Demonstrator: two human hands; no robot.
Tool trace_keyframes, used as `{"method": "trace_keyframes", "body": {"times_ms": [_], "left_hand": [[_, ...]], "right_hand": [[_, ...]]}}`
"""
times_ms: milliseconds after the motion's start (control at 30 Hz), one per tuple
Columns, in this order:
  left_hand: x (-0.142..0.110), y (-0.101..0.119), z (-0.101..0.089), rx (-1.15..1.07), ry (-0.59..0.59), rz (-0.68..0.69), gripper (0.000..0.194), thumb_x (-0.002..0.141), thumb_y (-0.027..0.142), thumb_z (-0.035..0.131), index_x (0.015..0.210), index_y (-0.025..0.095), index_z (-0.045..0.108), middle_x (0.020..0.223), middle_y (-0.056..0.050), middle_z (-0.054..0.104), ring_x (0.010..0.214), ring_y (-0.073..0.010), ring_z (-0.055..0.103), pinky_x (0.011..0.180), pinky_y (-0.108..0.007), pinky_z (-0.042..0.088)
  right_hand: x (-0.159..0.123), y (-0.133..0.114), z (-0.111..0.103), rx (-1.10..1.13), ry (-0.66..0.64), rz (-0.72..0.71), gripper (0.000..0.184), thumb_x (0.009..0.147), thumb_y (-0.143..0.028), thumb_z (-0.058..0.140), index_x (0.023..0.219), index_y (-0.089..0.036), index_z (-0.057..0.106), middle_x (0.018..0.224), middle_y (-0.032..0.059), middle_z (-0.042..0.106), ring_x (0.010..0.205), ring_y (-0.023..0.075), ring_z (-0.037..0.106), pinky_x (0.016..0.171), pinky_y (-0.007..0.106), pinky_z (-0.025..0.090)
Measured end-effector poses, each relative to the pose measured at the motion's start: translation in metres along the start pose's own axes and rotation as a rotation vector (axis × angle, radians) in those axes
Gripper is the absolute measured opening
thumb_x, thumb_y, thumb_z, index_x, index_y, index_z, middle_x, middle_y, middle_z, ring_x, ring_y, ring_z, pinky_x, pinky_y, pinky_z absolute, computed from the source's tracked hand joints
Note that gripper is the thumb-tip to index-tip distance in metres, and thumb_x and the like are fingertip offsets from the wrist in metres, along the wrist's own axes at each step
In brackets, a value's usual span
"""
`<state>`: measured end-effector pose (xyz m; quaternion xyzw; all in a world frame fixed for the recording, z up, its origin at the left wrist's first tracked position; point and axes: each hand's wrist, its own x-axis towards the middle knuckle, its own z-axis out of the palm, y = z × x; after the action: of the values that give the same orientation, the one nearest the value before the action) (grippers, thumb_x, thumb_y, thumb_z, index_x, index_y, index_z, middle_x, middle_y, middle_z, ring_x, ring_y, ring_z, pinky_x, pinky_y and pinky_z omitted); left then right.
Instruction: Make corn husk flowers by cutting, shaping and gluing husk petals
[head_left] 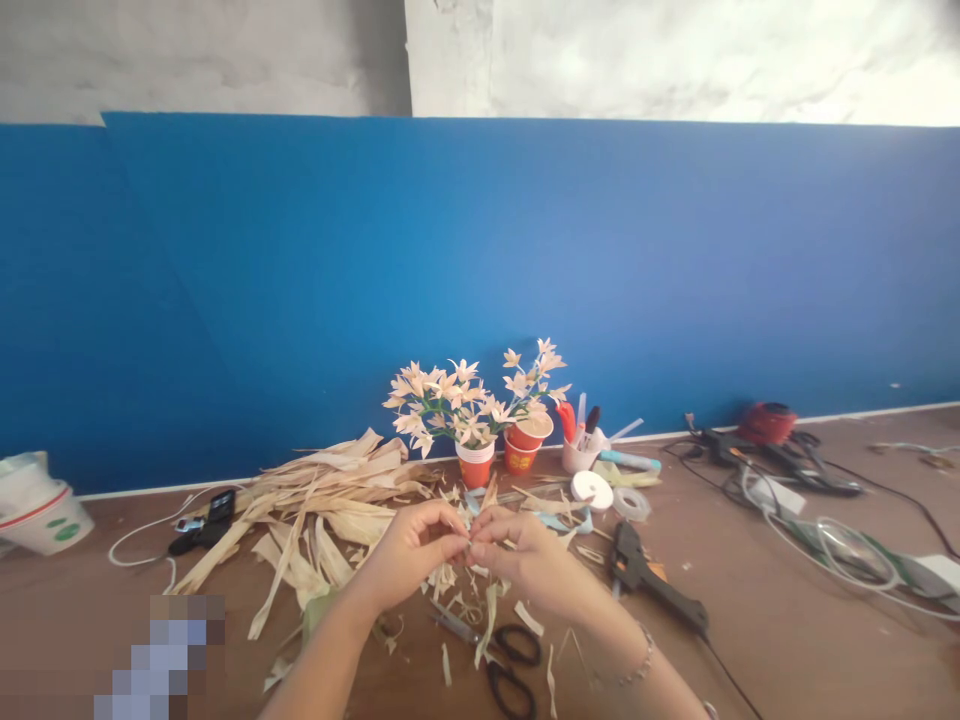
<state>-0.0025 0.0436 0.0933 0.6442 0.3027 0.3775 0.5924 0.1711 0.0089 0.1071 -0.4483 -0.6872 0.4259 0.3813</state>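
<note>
My left hand (420, 545) and my right hand (514, 543) meet over the middle of the table, fingertips pinched together. Whatever lies between them is too small and covered to make out. Below the hands lie scissors (513, 645) with black handles, among pale scraps of dried husk (529, 618). A heap of dried corn husks (345, 480) spreads to the left. Just beyond my hands, pale husk flowers (450, 395) on green stems stand in a red and white paper cup (475, 466), with more flowers (546, 362) in stacked red cups (523, 458) beside it.
A black glue gun (656, 580) with a cord lies to the right, near white tape rolls (592, 490). Behind them stands a small cup of tools (579, 456). Cables and a green strip (855, 550) cover the far right. A white tub (46, 515) stands at left, before a blue panel (300, 280).
</note>
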Motion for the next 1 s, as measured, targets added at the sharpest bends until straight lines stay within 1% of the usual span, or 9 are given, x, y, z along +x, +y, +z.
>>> {"method": "trace_keyframes", "body": {"times_ms": [67,133,233,400,467,567,800,900,1000], "left_hand": [[0.000,0.001,0.000,0.043,0.007,0.016,0.012,0.073,0.026,0.067,0.070,0.015,0.062,0.071,-0.001,0.056,0.064,-0.0135,0.056,0.062,-0.026,0.046],[0.000,0.002,0.001,0.088,0.036,0.024,0.012,0.073,0.026,0.066,0.069,0.015,0.062,0.070,-0.001,0.056,0.063,-0.0127,0.054,0.061,-0.024,0.045],[0.000,0.003,0.002,0.093,0.057,-0.008,0.012,0.073,0.026,0.065,0.069,0.015,0.062,0.069,-0.001,0.057,0.064,-0.0135,0.055,0.062,-0.025,0.045],[0.001,0.002,0.003,0.066,0.073,-0.055,0.010,0.071,0.025,0.067,0.069,0.015,0.063,0.063,-0.001,0.060,0.059,-0.0140,0.057,0.060,-0.026,0.046],[0.001,0.002,0.001,0.028,0.073,-0.082,0.011,0.069,0.025,0.068,0.072,0.015,0.065,0.065,-0.002,0.063,0.061,-0.0152,0.059,0.062,-0.028,0.047],[0.001,0.001,0.000,-0.019,0.072,-0.108,0.016,0.067,0.026,0.071,0.077,0.015,0.065,0.068,-0.003,0.065,0.064,-0.0159,0.061,0.064,-0.029,0.048],[0.005,0.002,0.008,-0.194,0.189,-0.079,0.034,0.062,0.027,0.075,0.074,0.019,0.044,0.068,0.003,0.063,0.057,-0.0117,0.060,0.058,-0.025,0.047],[0.006,0.002,0.016,-0.276,0.250,-0.066,0.037,0.063,0.026,0.075,0.079,0.021,0.042,0.066,0.005,0.062,0.055,-0.0113,0.058,0.057,-0.024,0.045],[0.005,0.001,0.022,-0.258,0.289,-0.044,0.032,0.065,0.025,0.072,0.069,0.020,0.041,0.068,0.004,0.061,0.059,-0.0107,0.056,0.060,-0.024,0.045]], "right_hand": [[-0.001,-0.001,0.002,-0.079,0.060,-0.006,0.016,0.078,-0.016,0.058,0.066,-0.018,0.069,0.081,0.0030,0.061,0.082,0.0169,0.057,0.077,0.029,0.041],[-0.002,-0.003,0.005,-0.222,0.176,-0.037,0.008,0.073,-0.014,0.061,0.069,-0.018,0.067,0.083,0.0030,0.061,0.086,0.0188,0.056,0.079,0.031,0.040],[-0.003,-0.004,0.009,-0.408,0.302,-0.125,0.012,0.067,-0.007,0.064,0.070,-0.019,0.064,0.086,0.0024,0.062,0.089,0.0205,0.055,0.083,0.035,0.037],[-0.003,-0.003,0.010,-0.510,0.330,-0.243,0.016,0.068,-0.003,0.060,0.066,-0.019,0.063,0.084,0.0021,0.062,0.085,0.0191,0.055,0.084,0.037,0.036],[-0.003,-0.003,0.009,-0.482,0.324,-0.245,0.016,0.068,-0.003,0.060,0.064,-0.019,0.062,0.083,0.0018,0.063,0.084,0.0186,0.056,0.084,0.037,0.036],[-0.001,-0.003,0.007,-0.343,0.288,-0.195,0.016,0.068,-0.004,0.058,0.061,-0.018,0.061,0.080,0.0016,0.064,0.082,0.0175,0.057,0.080,0.033,0.039],[0.003,-0.002,0.002,-0.017,0.180,-0.060,0.016,0.071,-0.008,0.054,0.060,-0.016,0.061,0.078,0.0020,0.063,0.078,0.0156,0.059,0.075,0.028,0.043],[0.003,-0.002,0.000,0.019,0.187,-0.073,0.014,0.074,-0.011,0.055,0.062,-0.017,0.062,0.079,0.0023,0.063,0.080,0.0159,0.058,0.076,0.029,0.044],[0.003,-0.001,0.000,-0.023,0.218,-0.106,0.014,0.074,-0.012,0.057,0.062,-0.017,0.061,0.079,0.0025,0.062,0.082,0.0165,0.058,0.079,0.030,0.043]]}}
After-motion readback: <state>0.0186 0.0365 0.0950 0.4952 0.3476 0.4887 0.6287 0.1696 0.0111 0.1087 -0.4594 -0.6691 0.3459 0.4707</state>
